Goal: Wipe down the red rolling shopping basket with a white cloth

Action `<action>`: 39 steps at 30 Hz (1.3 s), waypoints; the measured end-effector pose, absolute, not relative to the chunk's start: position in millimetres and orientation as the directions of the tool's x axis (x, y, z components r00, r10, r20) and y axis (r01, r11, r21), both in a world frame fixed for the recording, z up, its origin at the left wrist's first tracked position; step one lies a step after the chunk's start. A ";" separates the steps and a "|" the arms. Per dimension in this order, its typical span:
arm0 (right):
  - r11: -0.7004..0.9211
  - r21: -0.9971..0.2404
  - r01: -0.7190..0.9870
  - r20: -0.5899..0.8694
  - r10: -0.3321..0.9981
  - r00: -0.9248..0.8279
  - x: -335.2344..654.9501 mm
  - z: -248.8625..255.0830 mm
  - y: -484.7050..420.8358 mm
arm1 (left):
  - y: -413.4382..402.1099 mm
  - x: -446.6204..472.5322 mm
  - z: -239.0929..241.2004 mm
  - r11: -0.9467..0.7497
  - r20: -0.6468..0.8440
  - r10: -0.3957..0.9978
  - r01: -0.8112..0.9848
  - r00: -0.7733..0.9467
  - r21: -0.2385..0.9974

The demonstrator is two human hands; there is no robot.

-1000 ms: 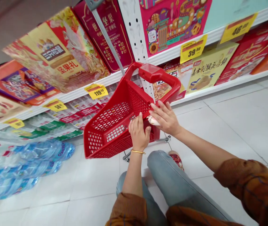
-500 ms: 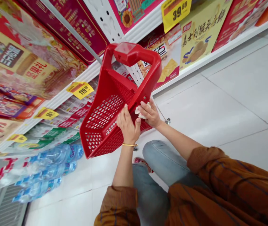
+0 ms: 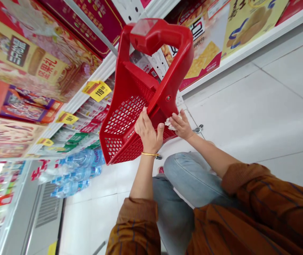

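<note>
A red plastic shopping basket (image 3: 126,122) with mesh sides, an upright handle and small casters (image 3: 199,128) stands tilted in view before me. My left hand (image 3: 149,131), with a gold bracelet at the wrist, grips the basket's near rim, its fingers over the edge and the thumb outside. To its right, my right hand (image 3: 182,125) presses a crumpled white cloth or tissue (image 3: 170,124) against the basket's outer side below the handle. Its fingers lie over the cloth and hide part of it.
Store shelves with gift boxes (image 3: 26,53) and yellow price tags (image 3: 98,91) line the left and top. Boxed snacks (image 3: 201,49) fill the bottom shelf. Packs of bottled water (image 3: 77,173) stand on the tiled floor (image 3: 260,113). My bent knees (image 3: 191,173) are close below the basket.
The view has shifted, so the basket appears higher and slightly right. My right hand with the cloth has slid down the basket's side, away from the handle. My left hand keeps its grip.
</note>
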State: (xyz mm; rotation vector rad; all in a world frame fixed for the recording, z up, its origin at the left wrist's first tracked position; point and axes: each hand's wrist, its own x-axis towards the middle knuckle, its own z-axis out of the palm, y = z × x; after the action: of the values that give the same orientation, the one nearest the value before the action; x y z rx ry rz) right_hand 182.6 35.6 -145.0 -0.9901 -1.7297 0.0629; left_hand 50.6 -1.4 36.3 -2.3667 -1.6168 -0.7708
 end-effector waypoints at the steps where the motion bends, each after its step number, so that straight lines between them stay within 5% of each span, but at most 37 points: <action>1: 0.645 -0.489 0.587 0.759 0.647 -0.078 183.0 -149.4 34.0 | -1.1 50.4 35.9 -0.396 0.506 0.816 0.908 0.278 0.139; 9: 0.631 -0.504 0.590 0.751 0.657 -0.061 184.0 -159.5 18.3 | -0.8 49.6 37.2 -0.382 0.496 0.820 0.918 0.286 0.102; 17: 0.718 -0.435 0.543 0.893 0.423 0.155 183.2 -105.1 22.4 | -4.0 48.1 41.8 -0.388 0.467 0.816 0.922 0.339 0.008; 26: 0.714 -0.440 0.544 0.872 0.485 0.068 177.8 -123.3 49.4 | 27.2 41.4 35.1 -0.659 0.229 0.709 0.742 0.667 -0.122; 33: 0.754 -0.387 0.531 0.860 0.503 -0.087 171.5 -144.3 41.7 | 31.5 29.1 24.9 -0.611 0.200 0.760 0.785 0.618 -0.101; 39: 0.778 -0.245 0.579 0.915 0.383 -0.129 163.2 -169.6 32.4 | 35.1 3.7 17.1 -0.553 0.185 0.811 0.831 0.554 -0.063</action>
State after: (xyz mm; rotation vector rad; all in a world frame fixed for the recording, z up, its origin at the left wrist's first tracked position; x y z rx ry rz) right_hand 163.2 32.4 -169.6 -0.7547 -1.7477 -0.1986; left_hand 3.7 35.1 17.1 -2.6413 -1.4046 -0.2021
